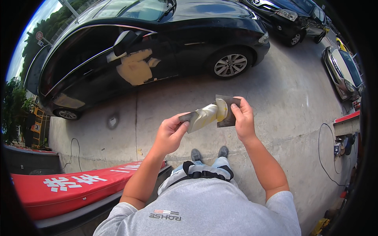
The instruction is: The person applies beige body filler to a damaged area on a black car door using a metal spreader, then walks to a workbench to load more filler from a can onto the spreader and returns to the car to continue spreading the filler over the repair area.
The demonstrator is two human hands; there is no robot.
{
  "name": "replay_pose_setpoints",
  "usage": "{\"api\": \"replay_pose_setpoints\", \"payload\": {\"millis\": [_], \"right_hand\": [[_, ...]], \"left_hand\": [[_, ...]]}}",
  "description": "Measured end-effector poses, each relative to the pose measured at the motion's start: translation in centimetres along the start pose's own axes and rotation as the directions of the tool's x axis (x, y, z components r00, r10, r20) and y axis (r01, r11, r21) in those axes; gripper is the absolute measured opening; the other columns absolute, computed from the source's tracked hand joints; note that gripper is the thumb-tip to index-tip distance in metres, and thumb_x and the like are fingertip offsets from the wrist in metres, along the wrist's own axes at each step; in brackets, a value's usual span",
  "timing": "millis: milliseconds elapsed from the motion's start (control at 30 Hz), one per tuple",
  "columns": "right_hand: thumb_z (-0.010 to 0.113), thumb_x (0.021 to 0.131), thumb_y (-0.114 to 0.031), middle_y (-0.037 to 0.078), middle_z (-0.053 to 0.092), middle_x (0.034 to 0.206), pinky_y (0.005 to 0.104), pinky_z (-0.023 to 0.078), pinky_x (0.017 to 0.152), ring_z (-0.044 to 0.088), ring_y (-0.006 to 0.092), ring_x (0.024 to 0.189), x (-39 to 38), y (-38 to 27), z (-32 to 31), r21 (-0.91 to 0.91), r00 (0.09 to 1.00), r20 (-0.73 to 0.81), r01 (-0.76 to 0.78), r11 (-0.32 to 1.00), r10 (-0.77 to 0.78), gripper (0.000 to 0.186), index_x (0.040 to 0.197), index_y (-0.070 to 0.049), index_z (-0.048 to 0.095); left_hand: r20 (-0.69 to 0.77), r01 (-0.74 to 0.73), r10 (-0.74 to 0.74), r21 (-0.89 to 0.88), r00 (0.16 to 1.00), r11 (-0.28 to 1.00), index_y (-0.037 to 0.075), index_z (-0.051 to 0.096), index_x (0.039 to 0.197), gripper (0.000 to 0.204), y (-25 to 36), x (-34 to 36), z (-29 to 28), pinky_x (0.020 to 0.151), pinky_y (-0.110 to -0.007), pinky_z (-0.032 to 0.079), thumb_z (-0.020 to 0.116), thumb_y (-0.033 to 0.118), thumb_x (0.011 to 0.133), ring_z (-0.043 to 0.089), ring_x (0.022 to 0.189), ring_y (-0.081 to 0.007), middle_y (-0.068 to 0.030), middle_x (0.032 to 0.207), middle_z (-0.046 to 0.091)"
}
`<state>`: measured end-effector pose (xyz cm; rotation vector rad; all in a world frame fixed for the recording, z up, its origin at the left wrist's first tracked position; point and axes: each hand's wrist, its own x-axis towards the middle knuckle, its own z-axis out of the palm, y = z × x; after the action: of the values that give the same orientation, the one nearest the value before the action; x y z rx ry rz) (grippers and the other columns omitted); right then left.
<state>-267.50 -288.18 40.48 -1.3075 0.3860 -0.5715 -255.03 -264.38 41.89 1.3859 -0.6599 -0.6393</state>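
My left hand (170, 134) pinches the near end of a thin grey putty spreader (190, 117) between thumb and fingers. Pale yellowish body filler (206, 114) covers most of that blade. With thumb on top, my right hand (245, 118) grips a second spreader, a dark flat metal plate (226, 118), by its outer side. Filler coats this one's inner edge too. The blades meet or nearly meet in front of me; contact is unclear. Beyond them stands a black car (185, 51) with dried tan filler (134, 70) on its side.
A red-covered bench or counter (86, 188) lies close on my left. At the far right are a dark vehicle (291, 19) and a light-coloured car (342, 70). A black cable (321, 157) curves over the concrete floor (173, 92) on the right.
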Motion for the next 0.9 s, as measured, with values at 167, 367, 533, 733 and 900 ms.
{"api": "replay_pose_setpoints", "payload": {"millis": [167,367,533,733,900], "right_hand": [[0.052,0.106,-0.007,0.005,0.07,0.113,0.0297,0.048,0.098,0.062,0.012,0.105,-2.4,2.0,2.4,-0.029,0.999,-0.019,-0.031,0.999,0.03,0.019,0.121,-0.001,0.062],[0.049,0.107,-0.009,0.008,0.069,0.122,0.0331,0.047,0.104,0.063,0.0158,0.114,-1.6,1.5,3.6,0.417,0.988,-0.009,-0.134,0.899,0.151,0.025,0.128,-0.001,0.061],[0.047,0.108,-0.011,0.009,0.066,0.131,0.0365,0.045,0.11,0.06,0.0188,0.122,0.4,-0.6,1.9,0.485,0.986,-0.048,-0.119,0.866,0.162,0.029,0.133,-0.004,0.059],[0.057,0.103,0.001,0.009,0.073,0.113,0.0339,0.055,0.093,0.067,0.0171,0.105,0.9,-3.0,-1.3,0.378,0.942,0.336,-0.135,0.916,0.001,0.023,0.123,0.002,0.069],[0.063,0.096,0.004,0.011,0.075,0.115,0.0327,0.054,0.093,0.069,0.0204,0.106,0.4,-2.9,-2.7,-0.203,0.845,0.533,0.083,0.976,0.039,0.024,0.117,0.0,0.077]], "left_hand": [[0.036,-0.017,0.014,0.101,0.999,0.995,-0.001,0.066,0.137,0.035,-0.5,0.2,1.2,0.083,-0.025,0.051,0.06,0.006,0.104,0.061,0.092,-0.008,-0.0033,0.104,0.072],[0.074,-0.156,0.145,0.178,0.987,0.972,-0.002,0.064,0.139,0.04,-1.4,0.3,3.5,0.096,-0.033,0.058,0.061,-0.003,0.099,0.069,0.116,-0.021,-0.0168,0.133,0.069],[0.211,-0.336,0.262,0.562,0.942,0.756,-0.001,0.071,0.123,0.029,-1.6,0.4,3.3,0.081,-0.04,0.062,0.068,-0.001,0.094,0.076,0.098,-0.0346,-0.0211,0.118,0.074],[0.097,-0.13,0.096,0.459,0.991,0.879,0.0,0.074,0.109,0.015,-1.9,0.9,1.5,0.059,-0.035,0.05,0.068,0.003,0.096,0.062,0.062,-0.0196,-0.0144,0.077,0.068],[-0.056,-0.017,0.038,0.334,0.998,0.942,-0.001,0.074,0.109,0.013,-1.9,0.8,1.2,0.056,-0.028,0.041,0.066,0.004,0.099,0.048,0.062,-0.0074,-0.0034,0.068,0.058]]}}
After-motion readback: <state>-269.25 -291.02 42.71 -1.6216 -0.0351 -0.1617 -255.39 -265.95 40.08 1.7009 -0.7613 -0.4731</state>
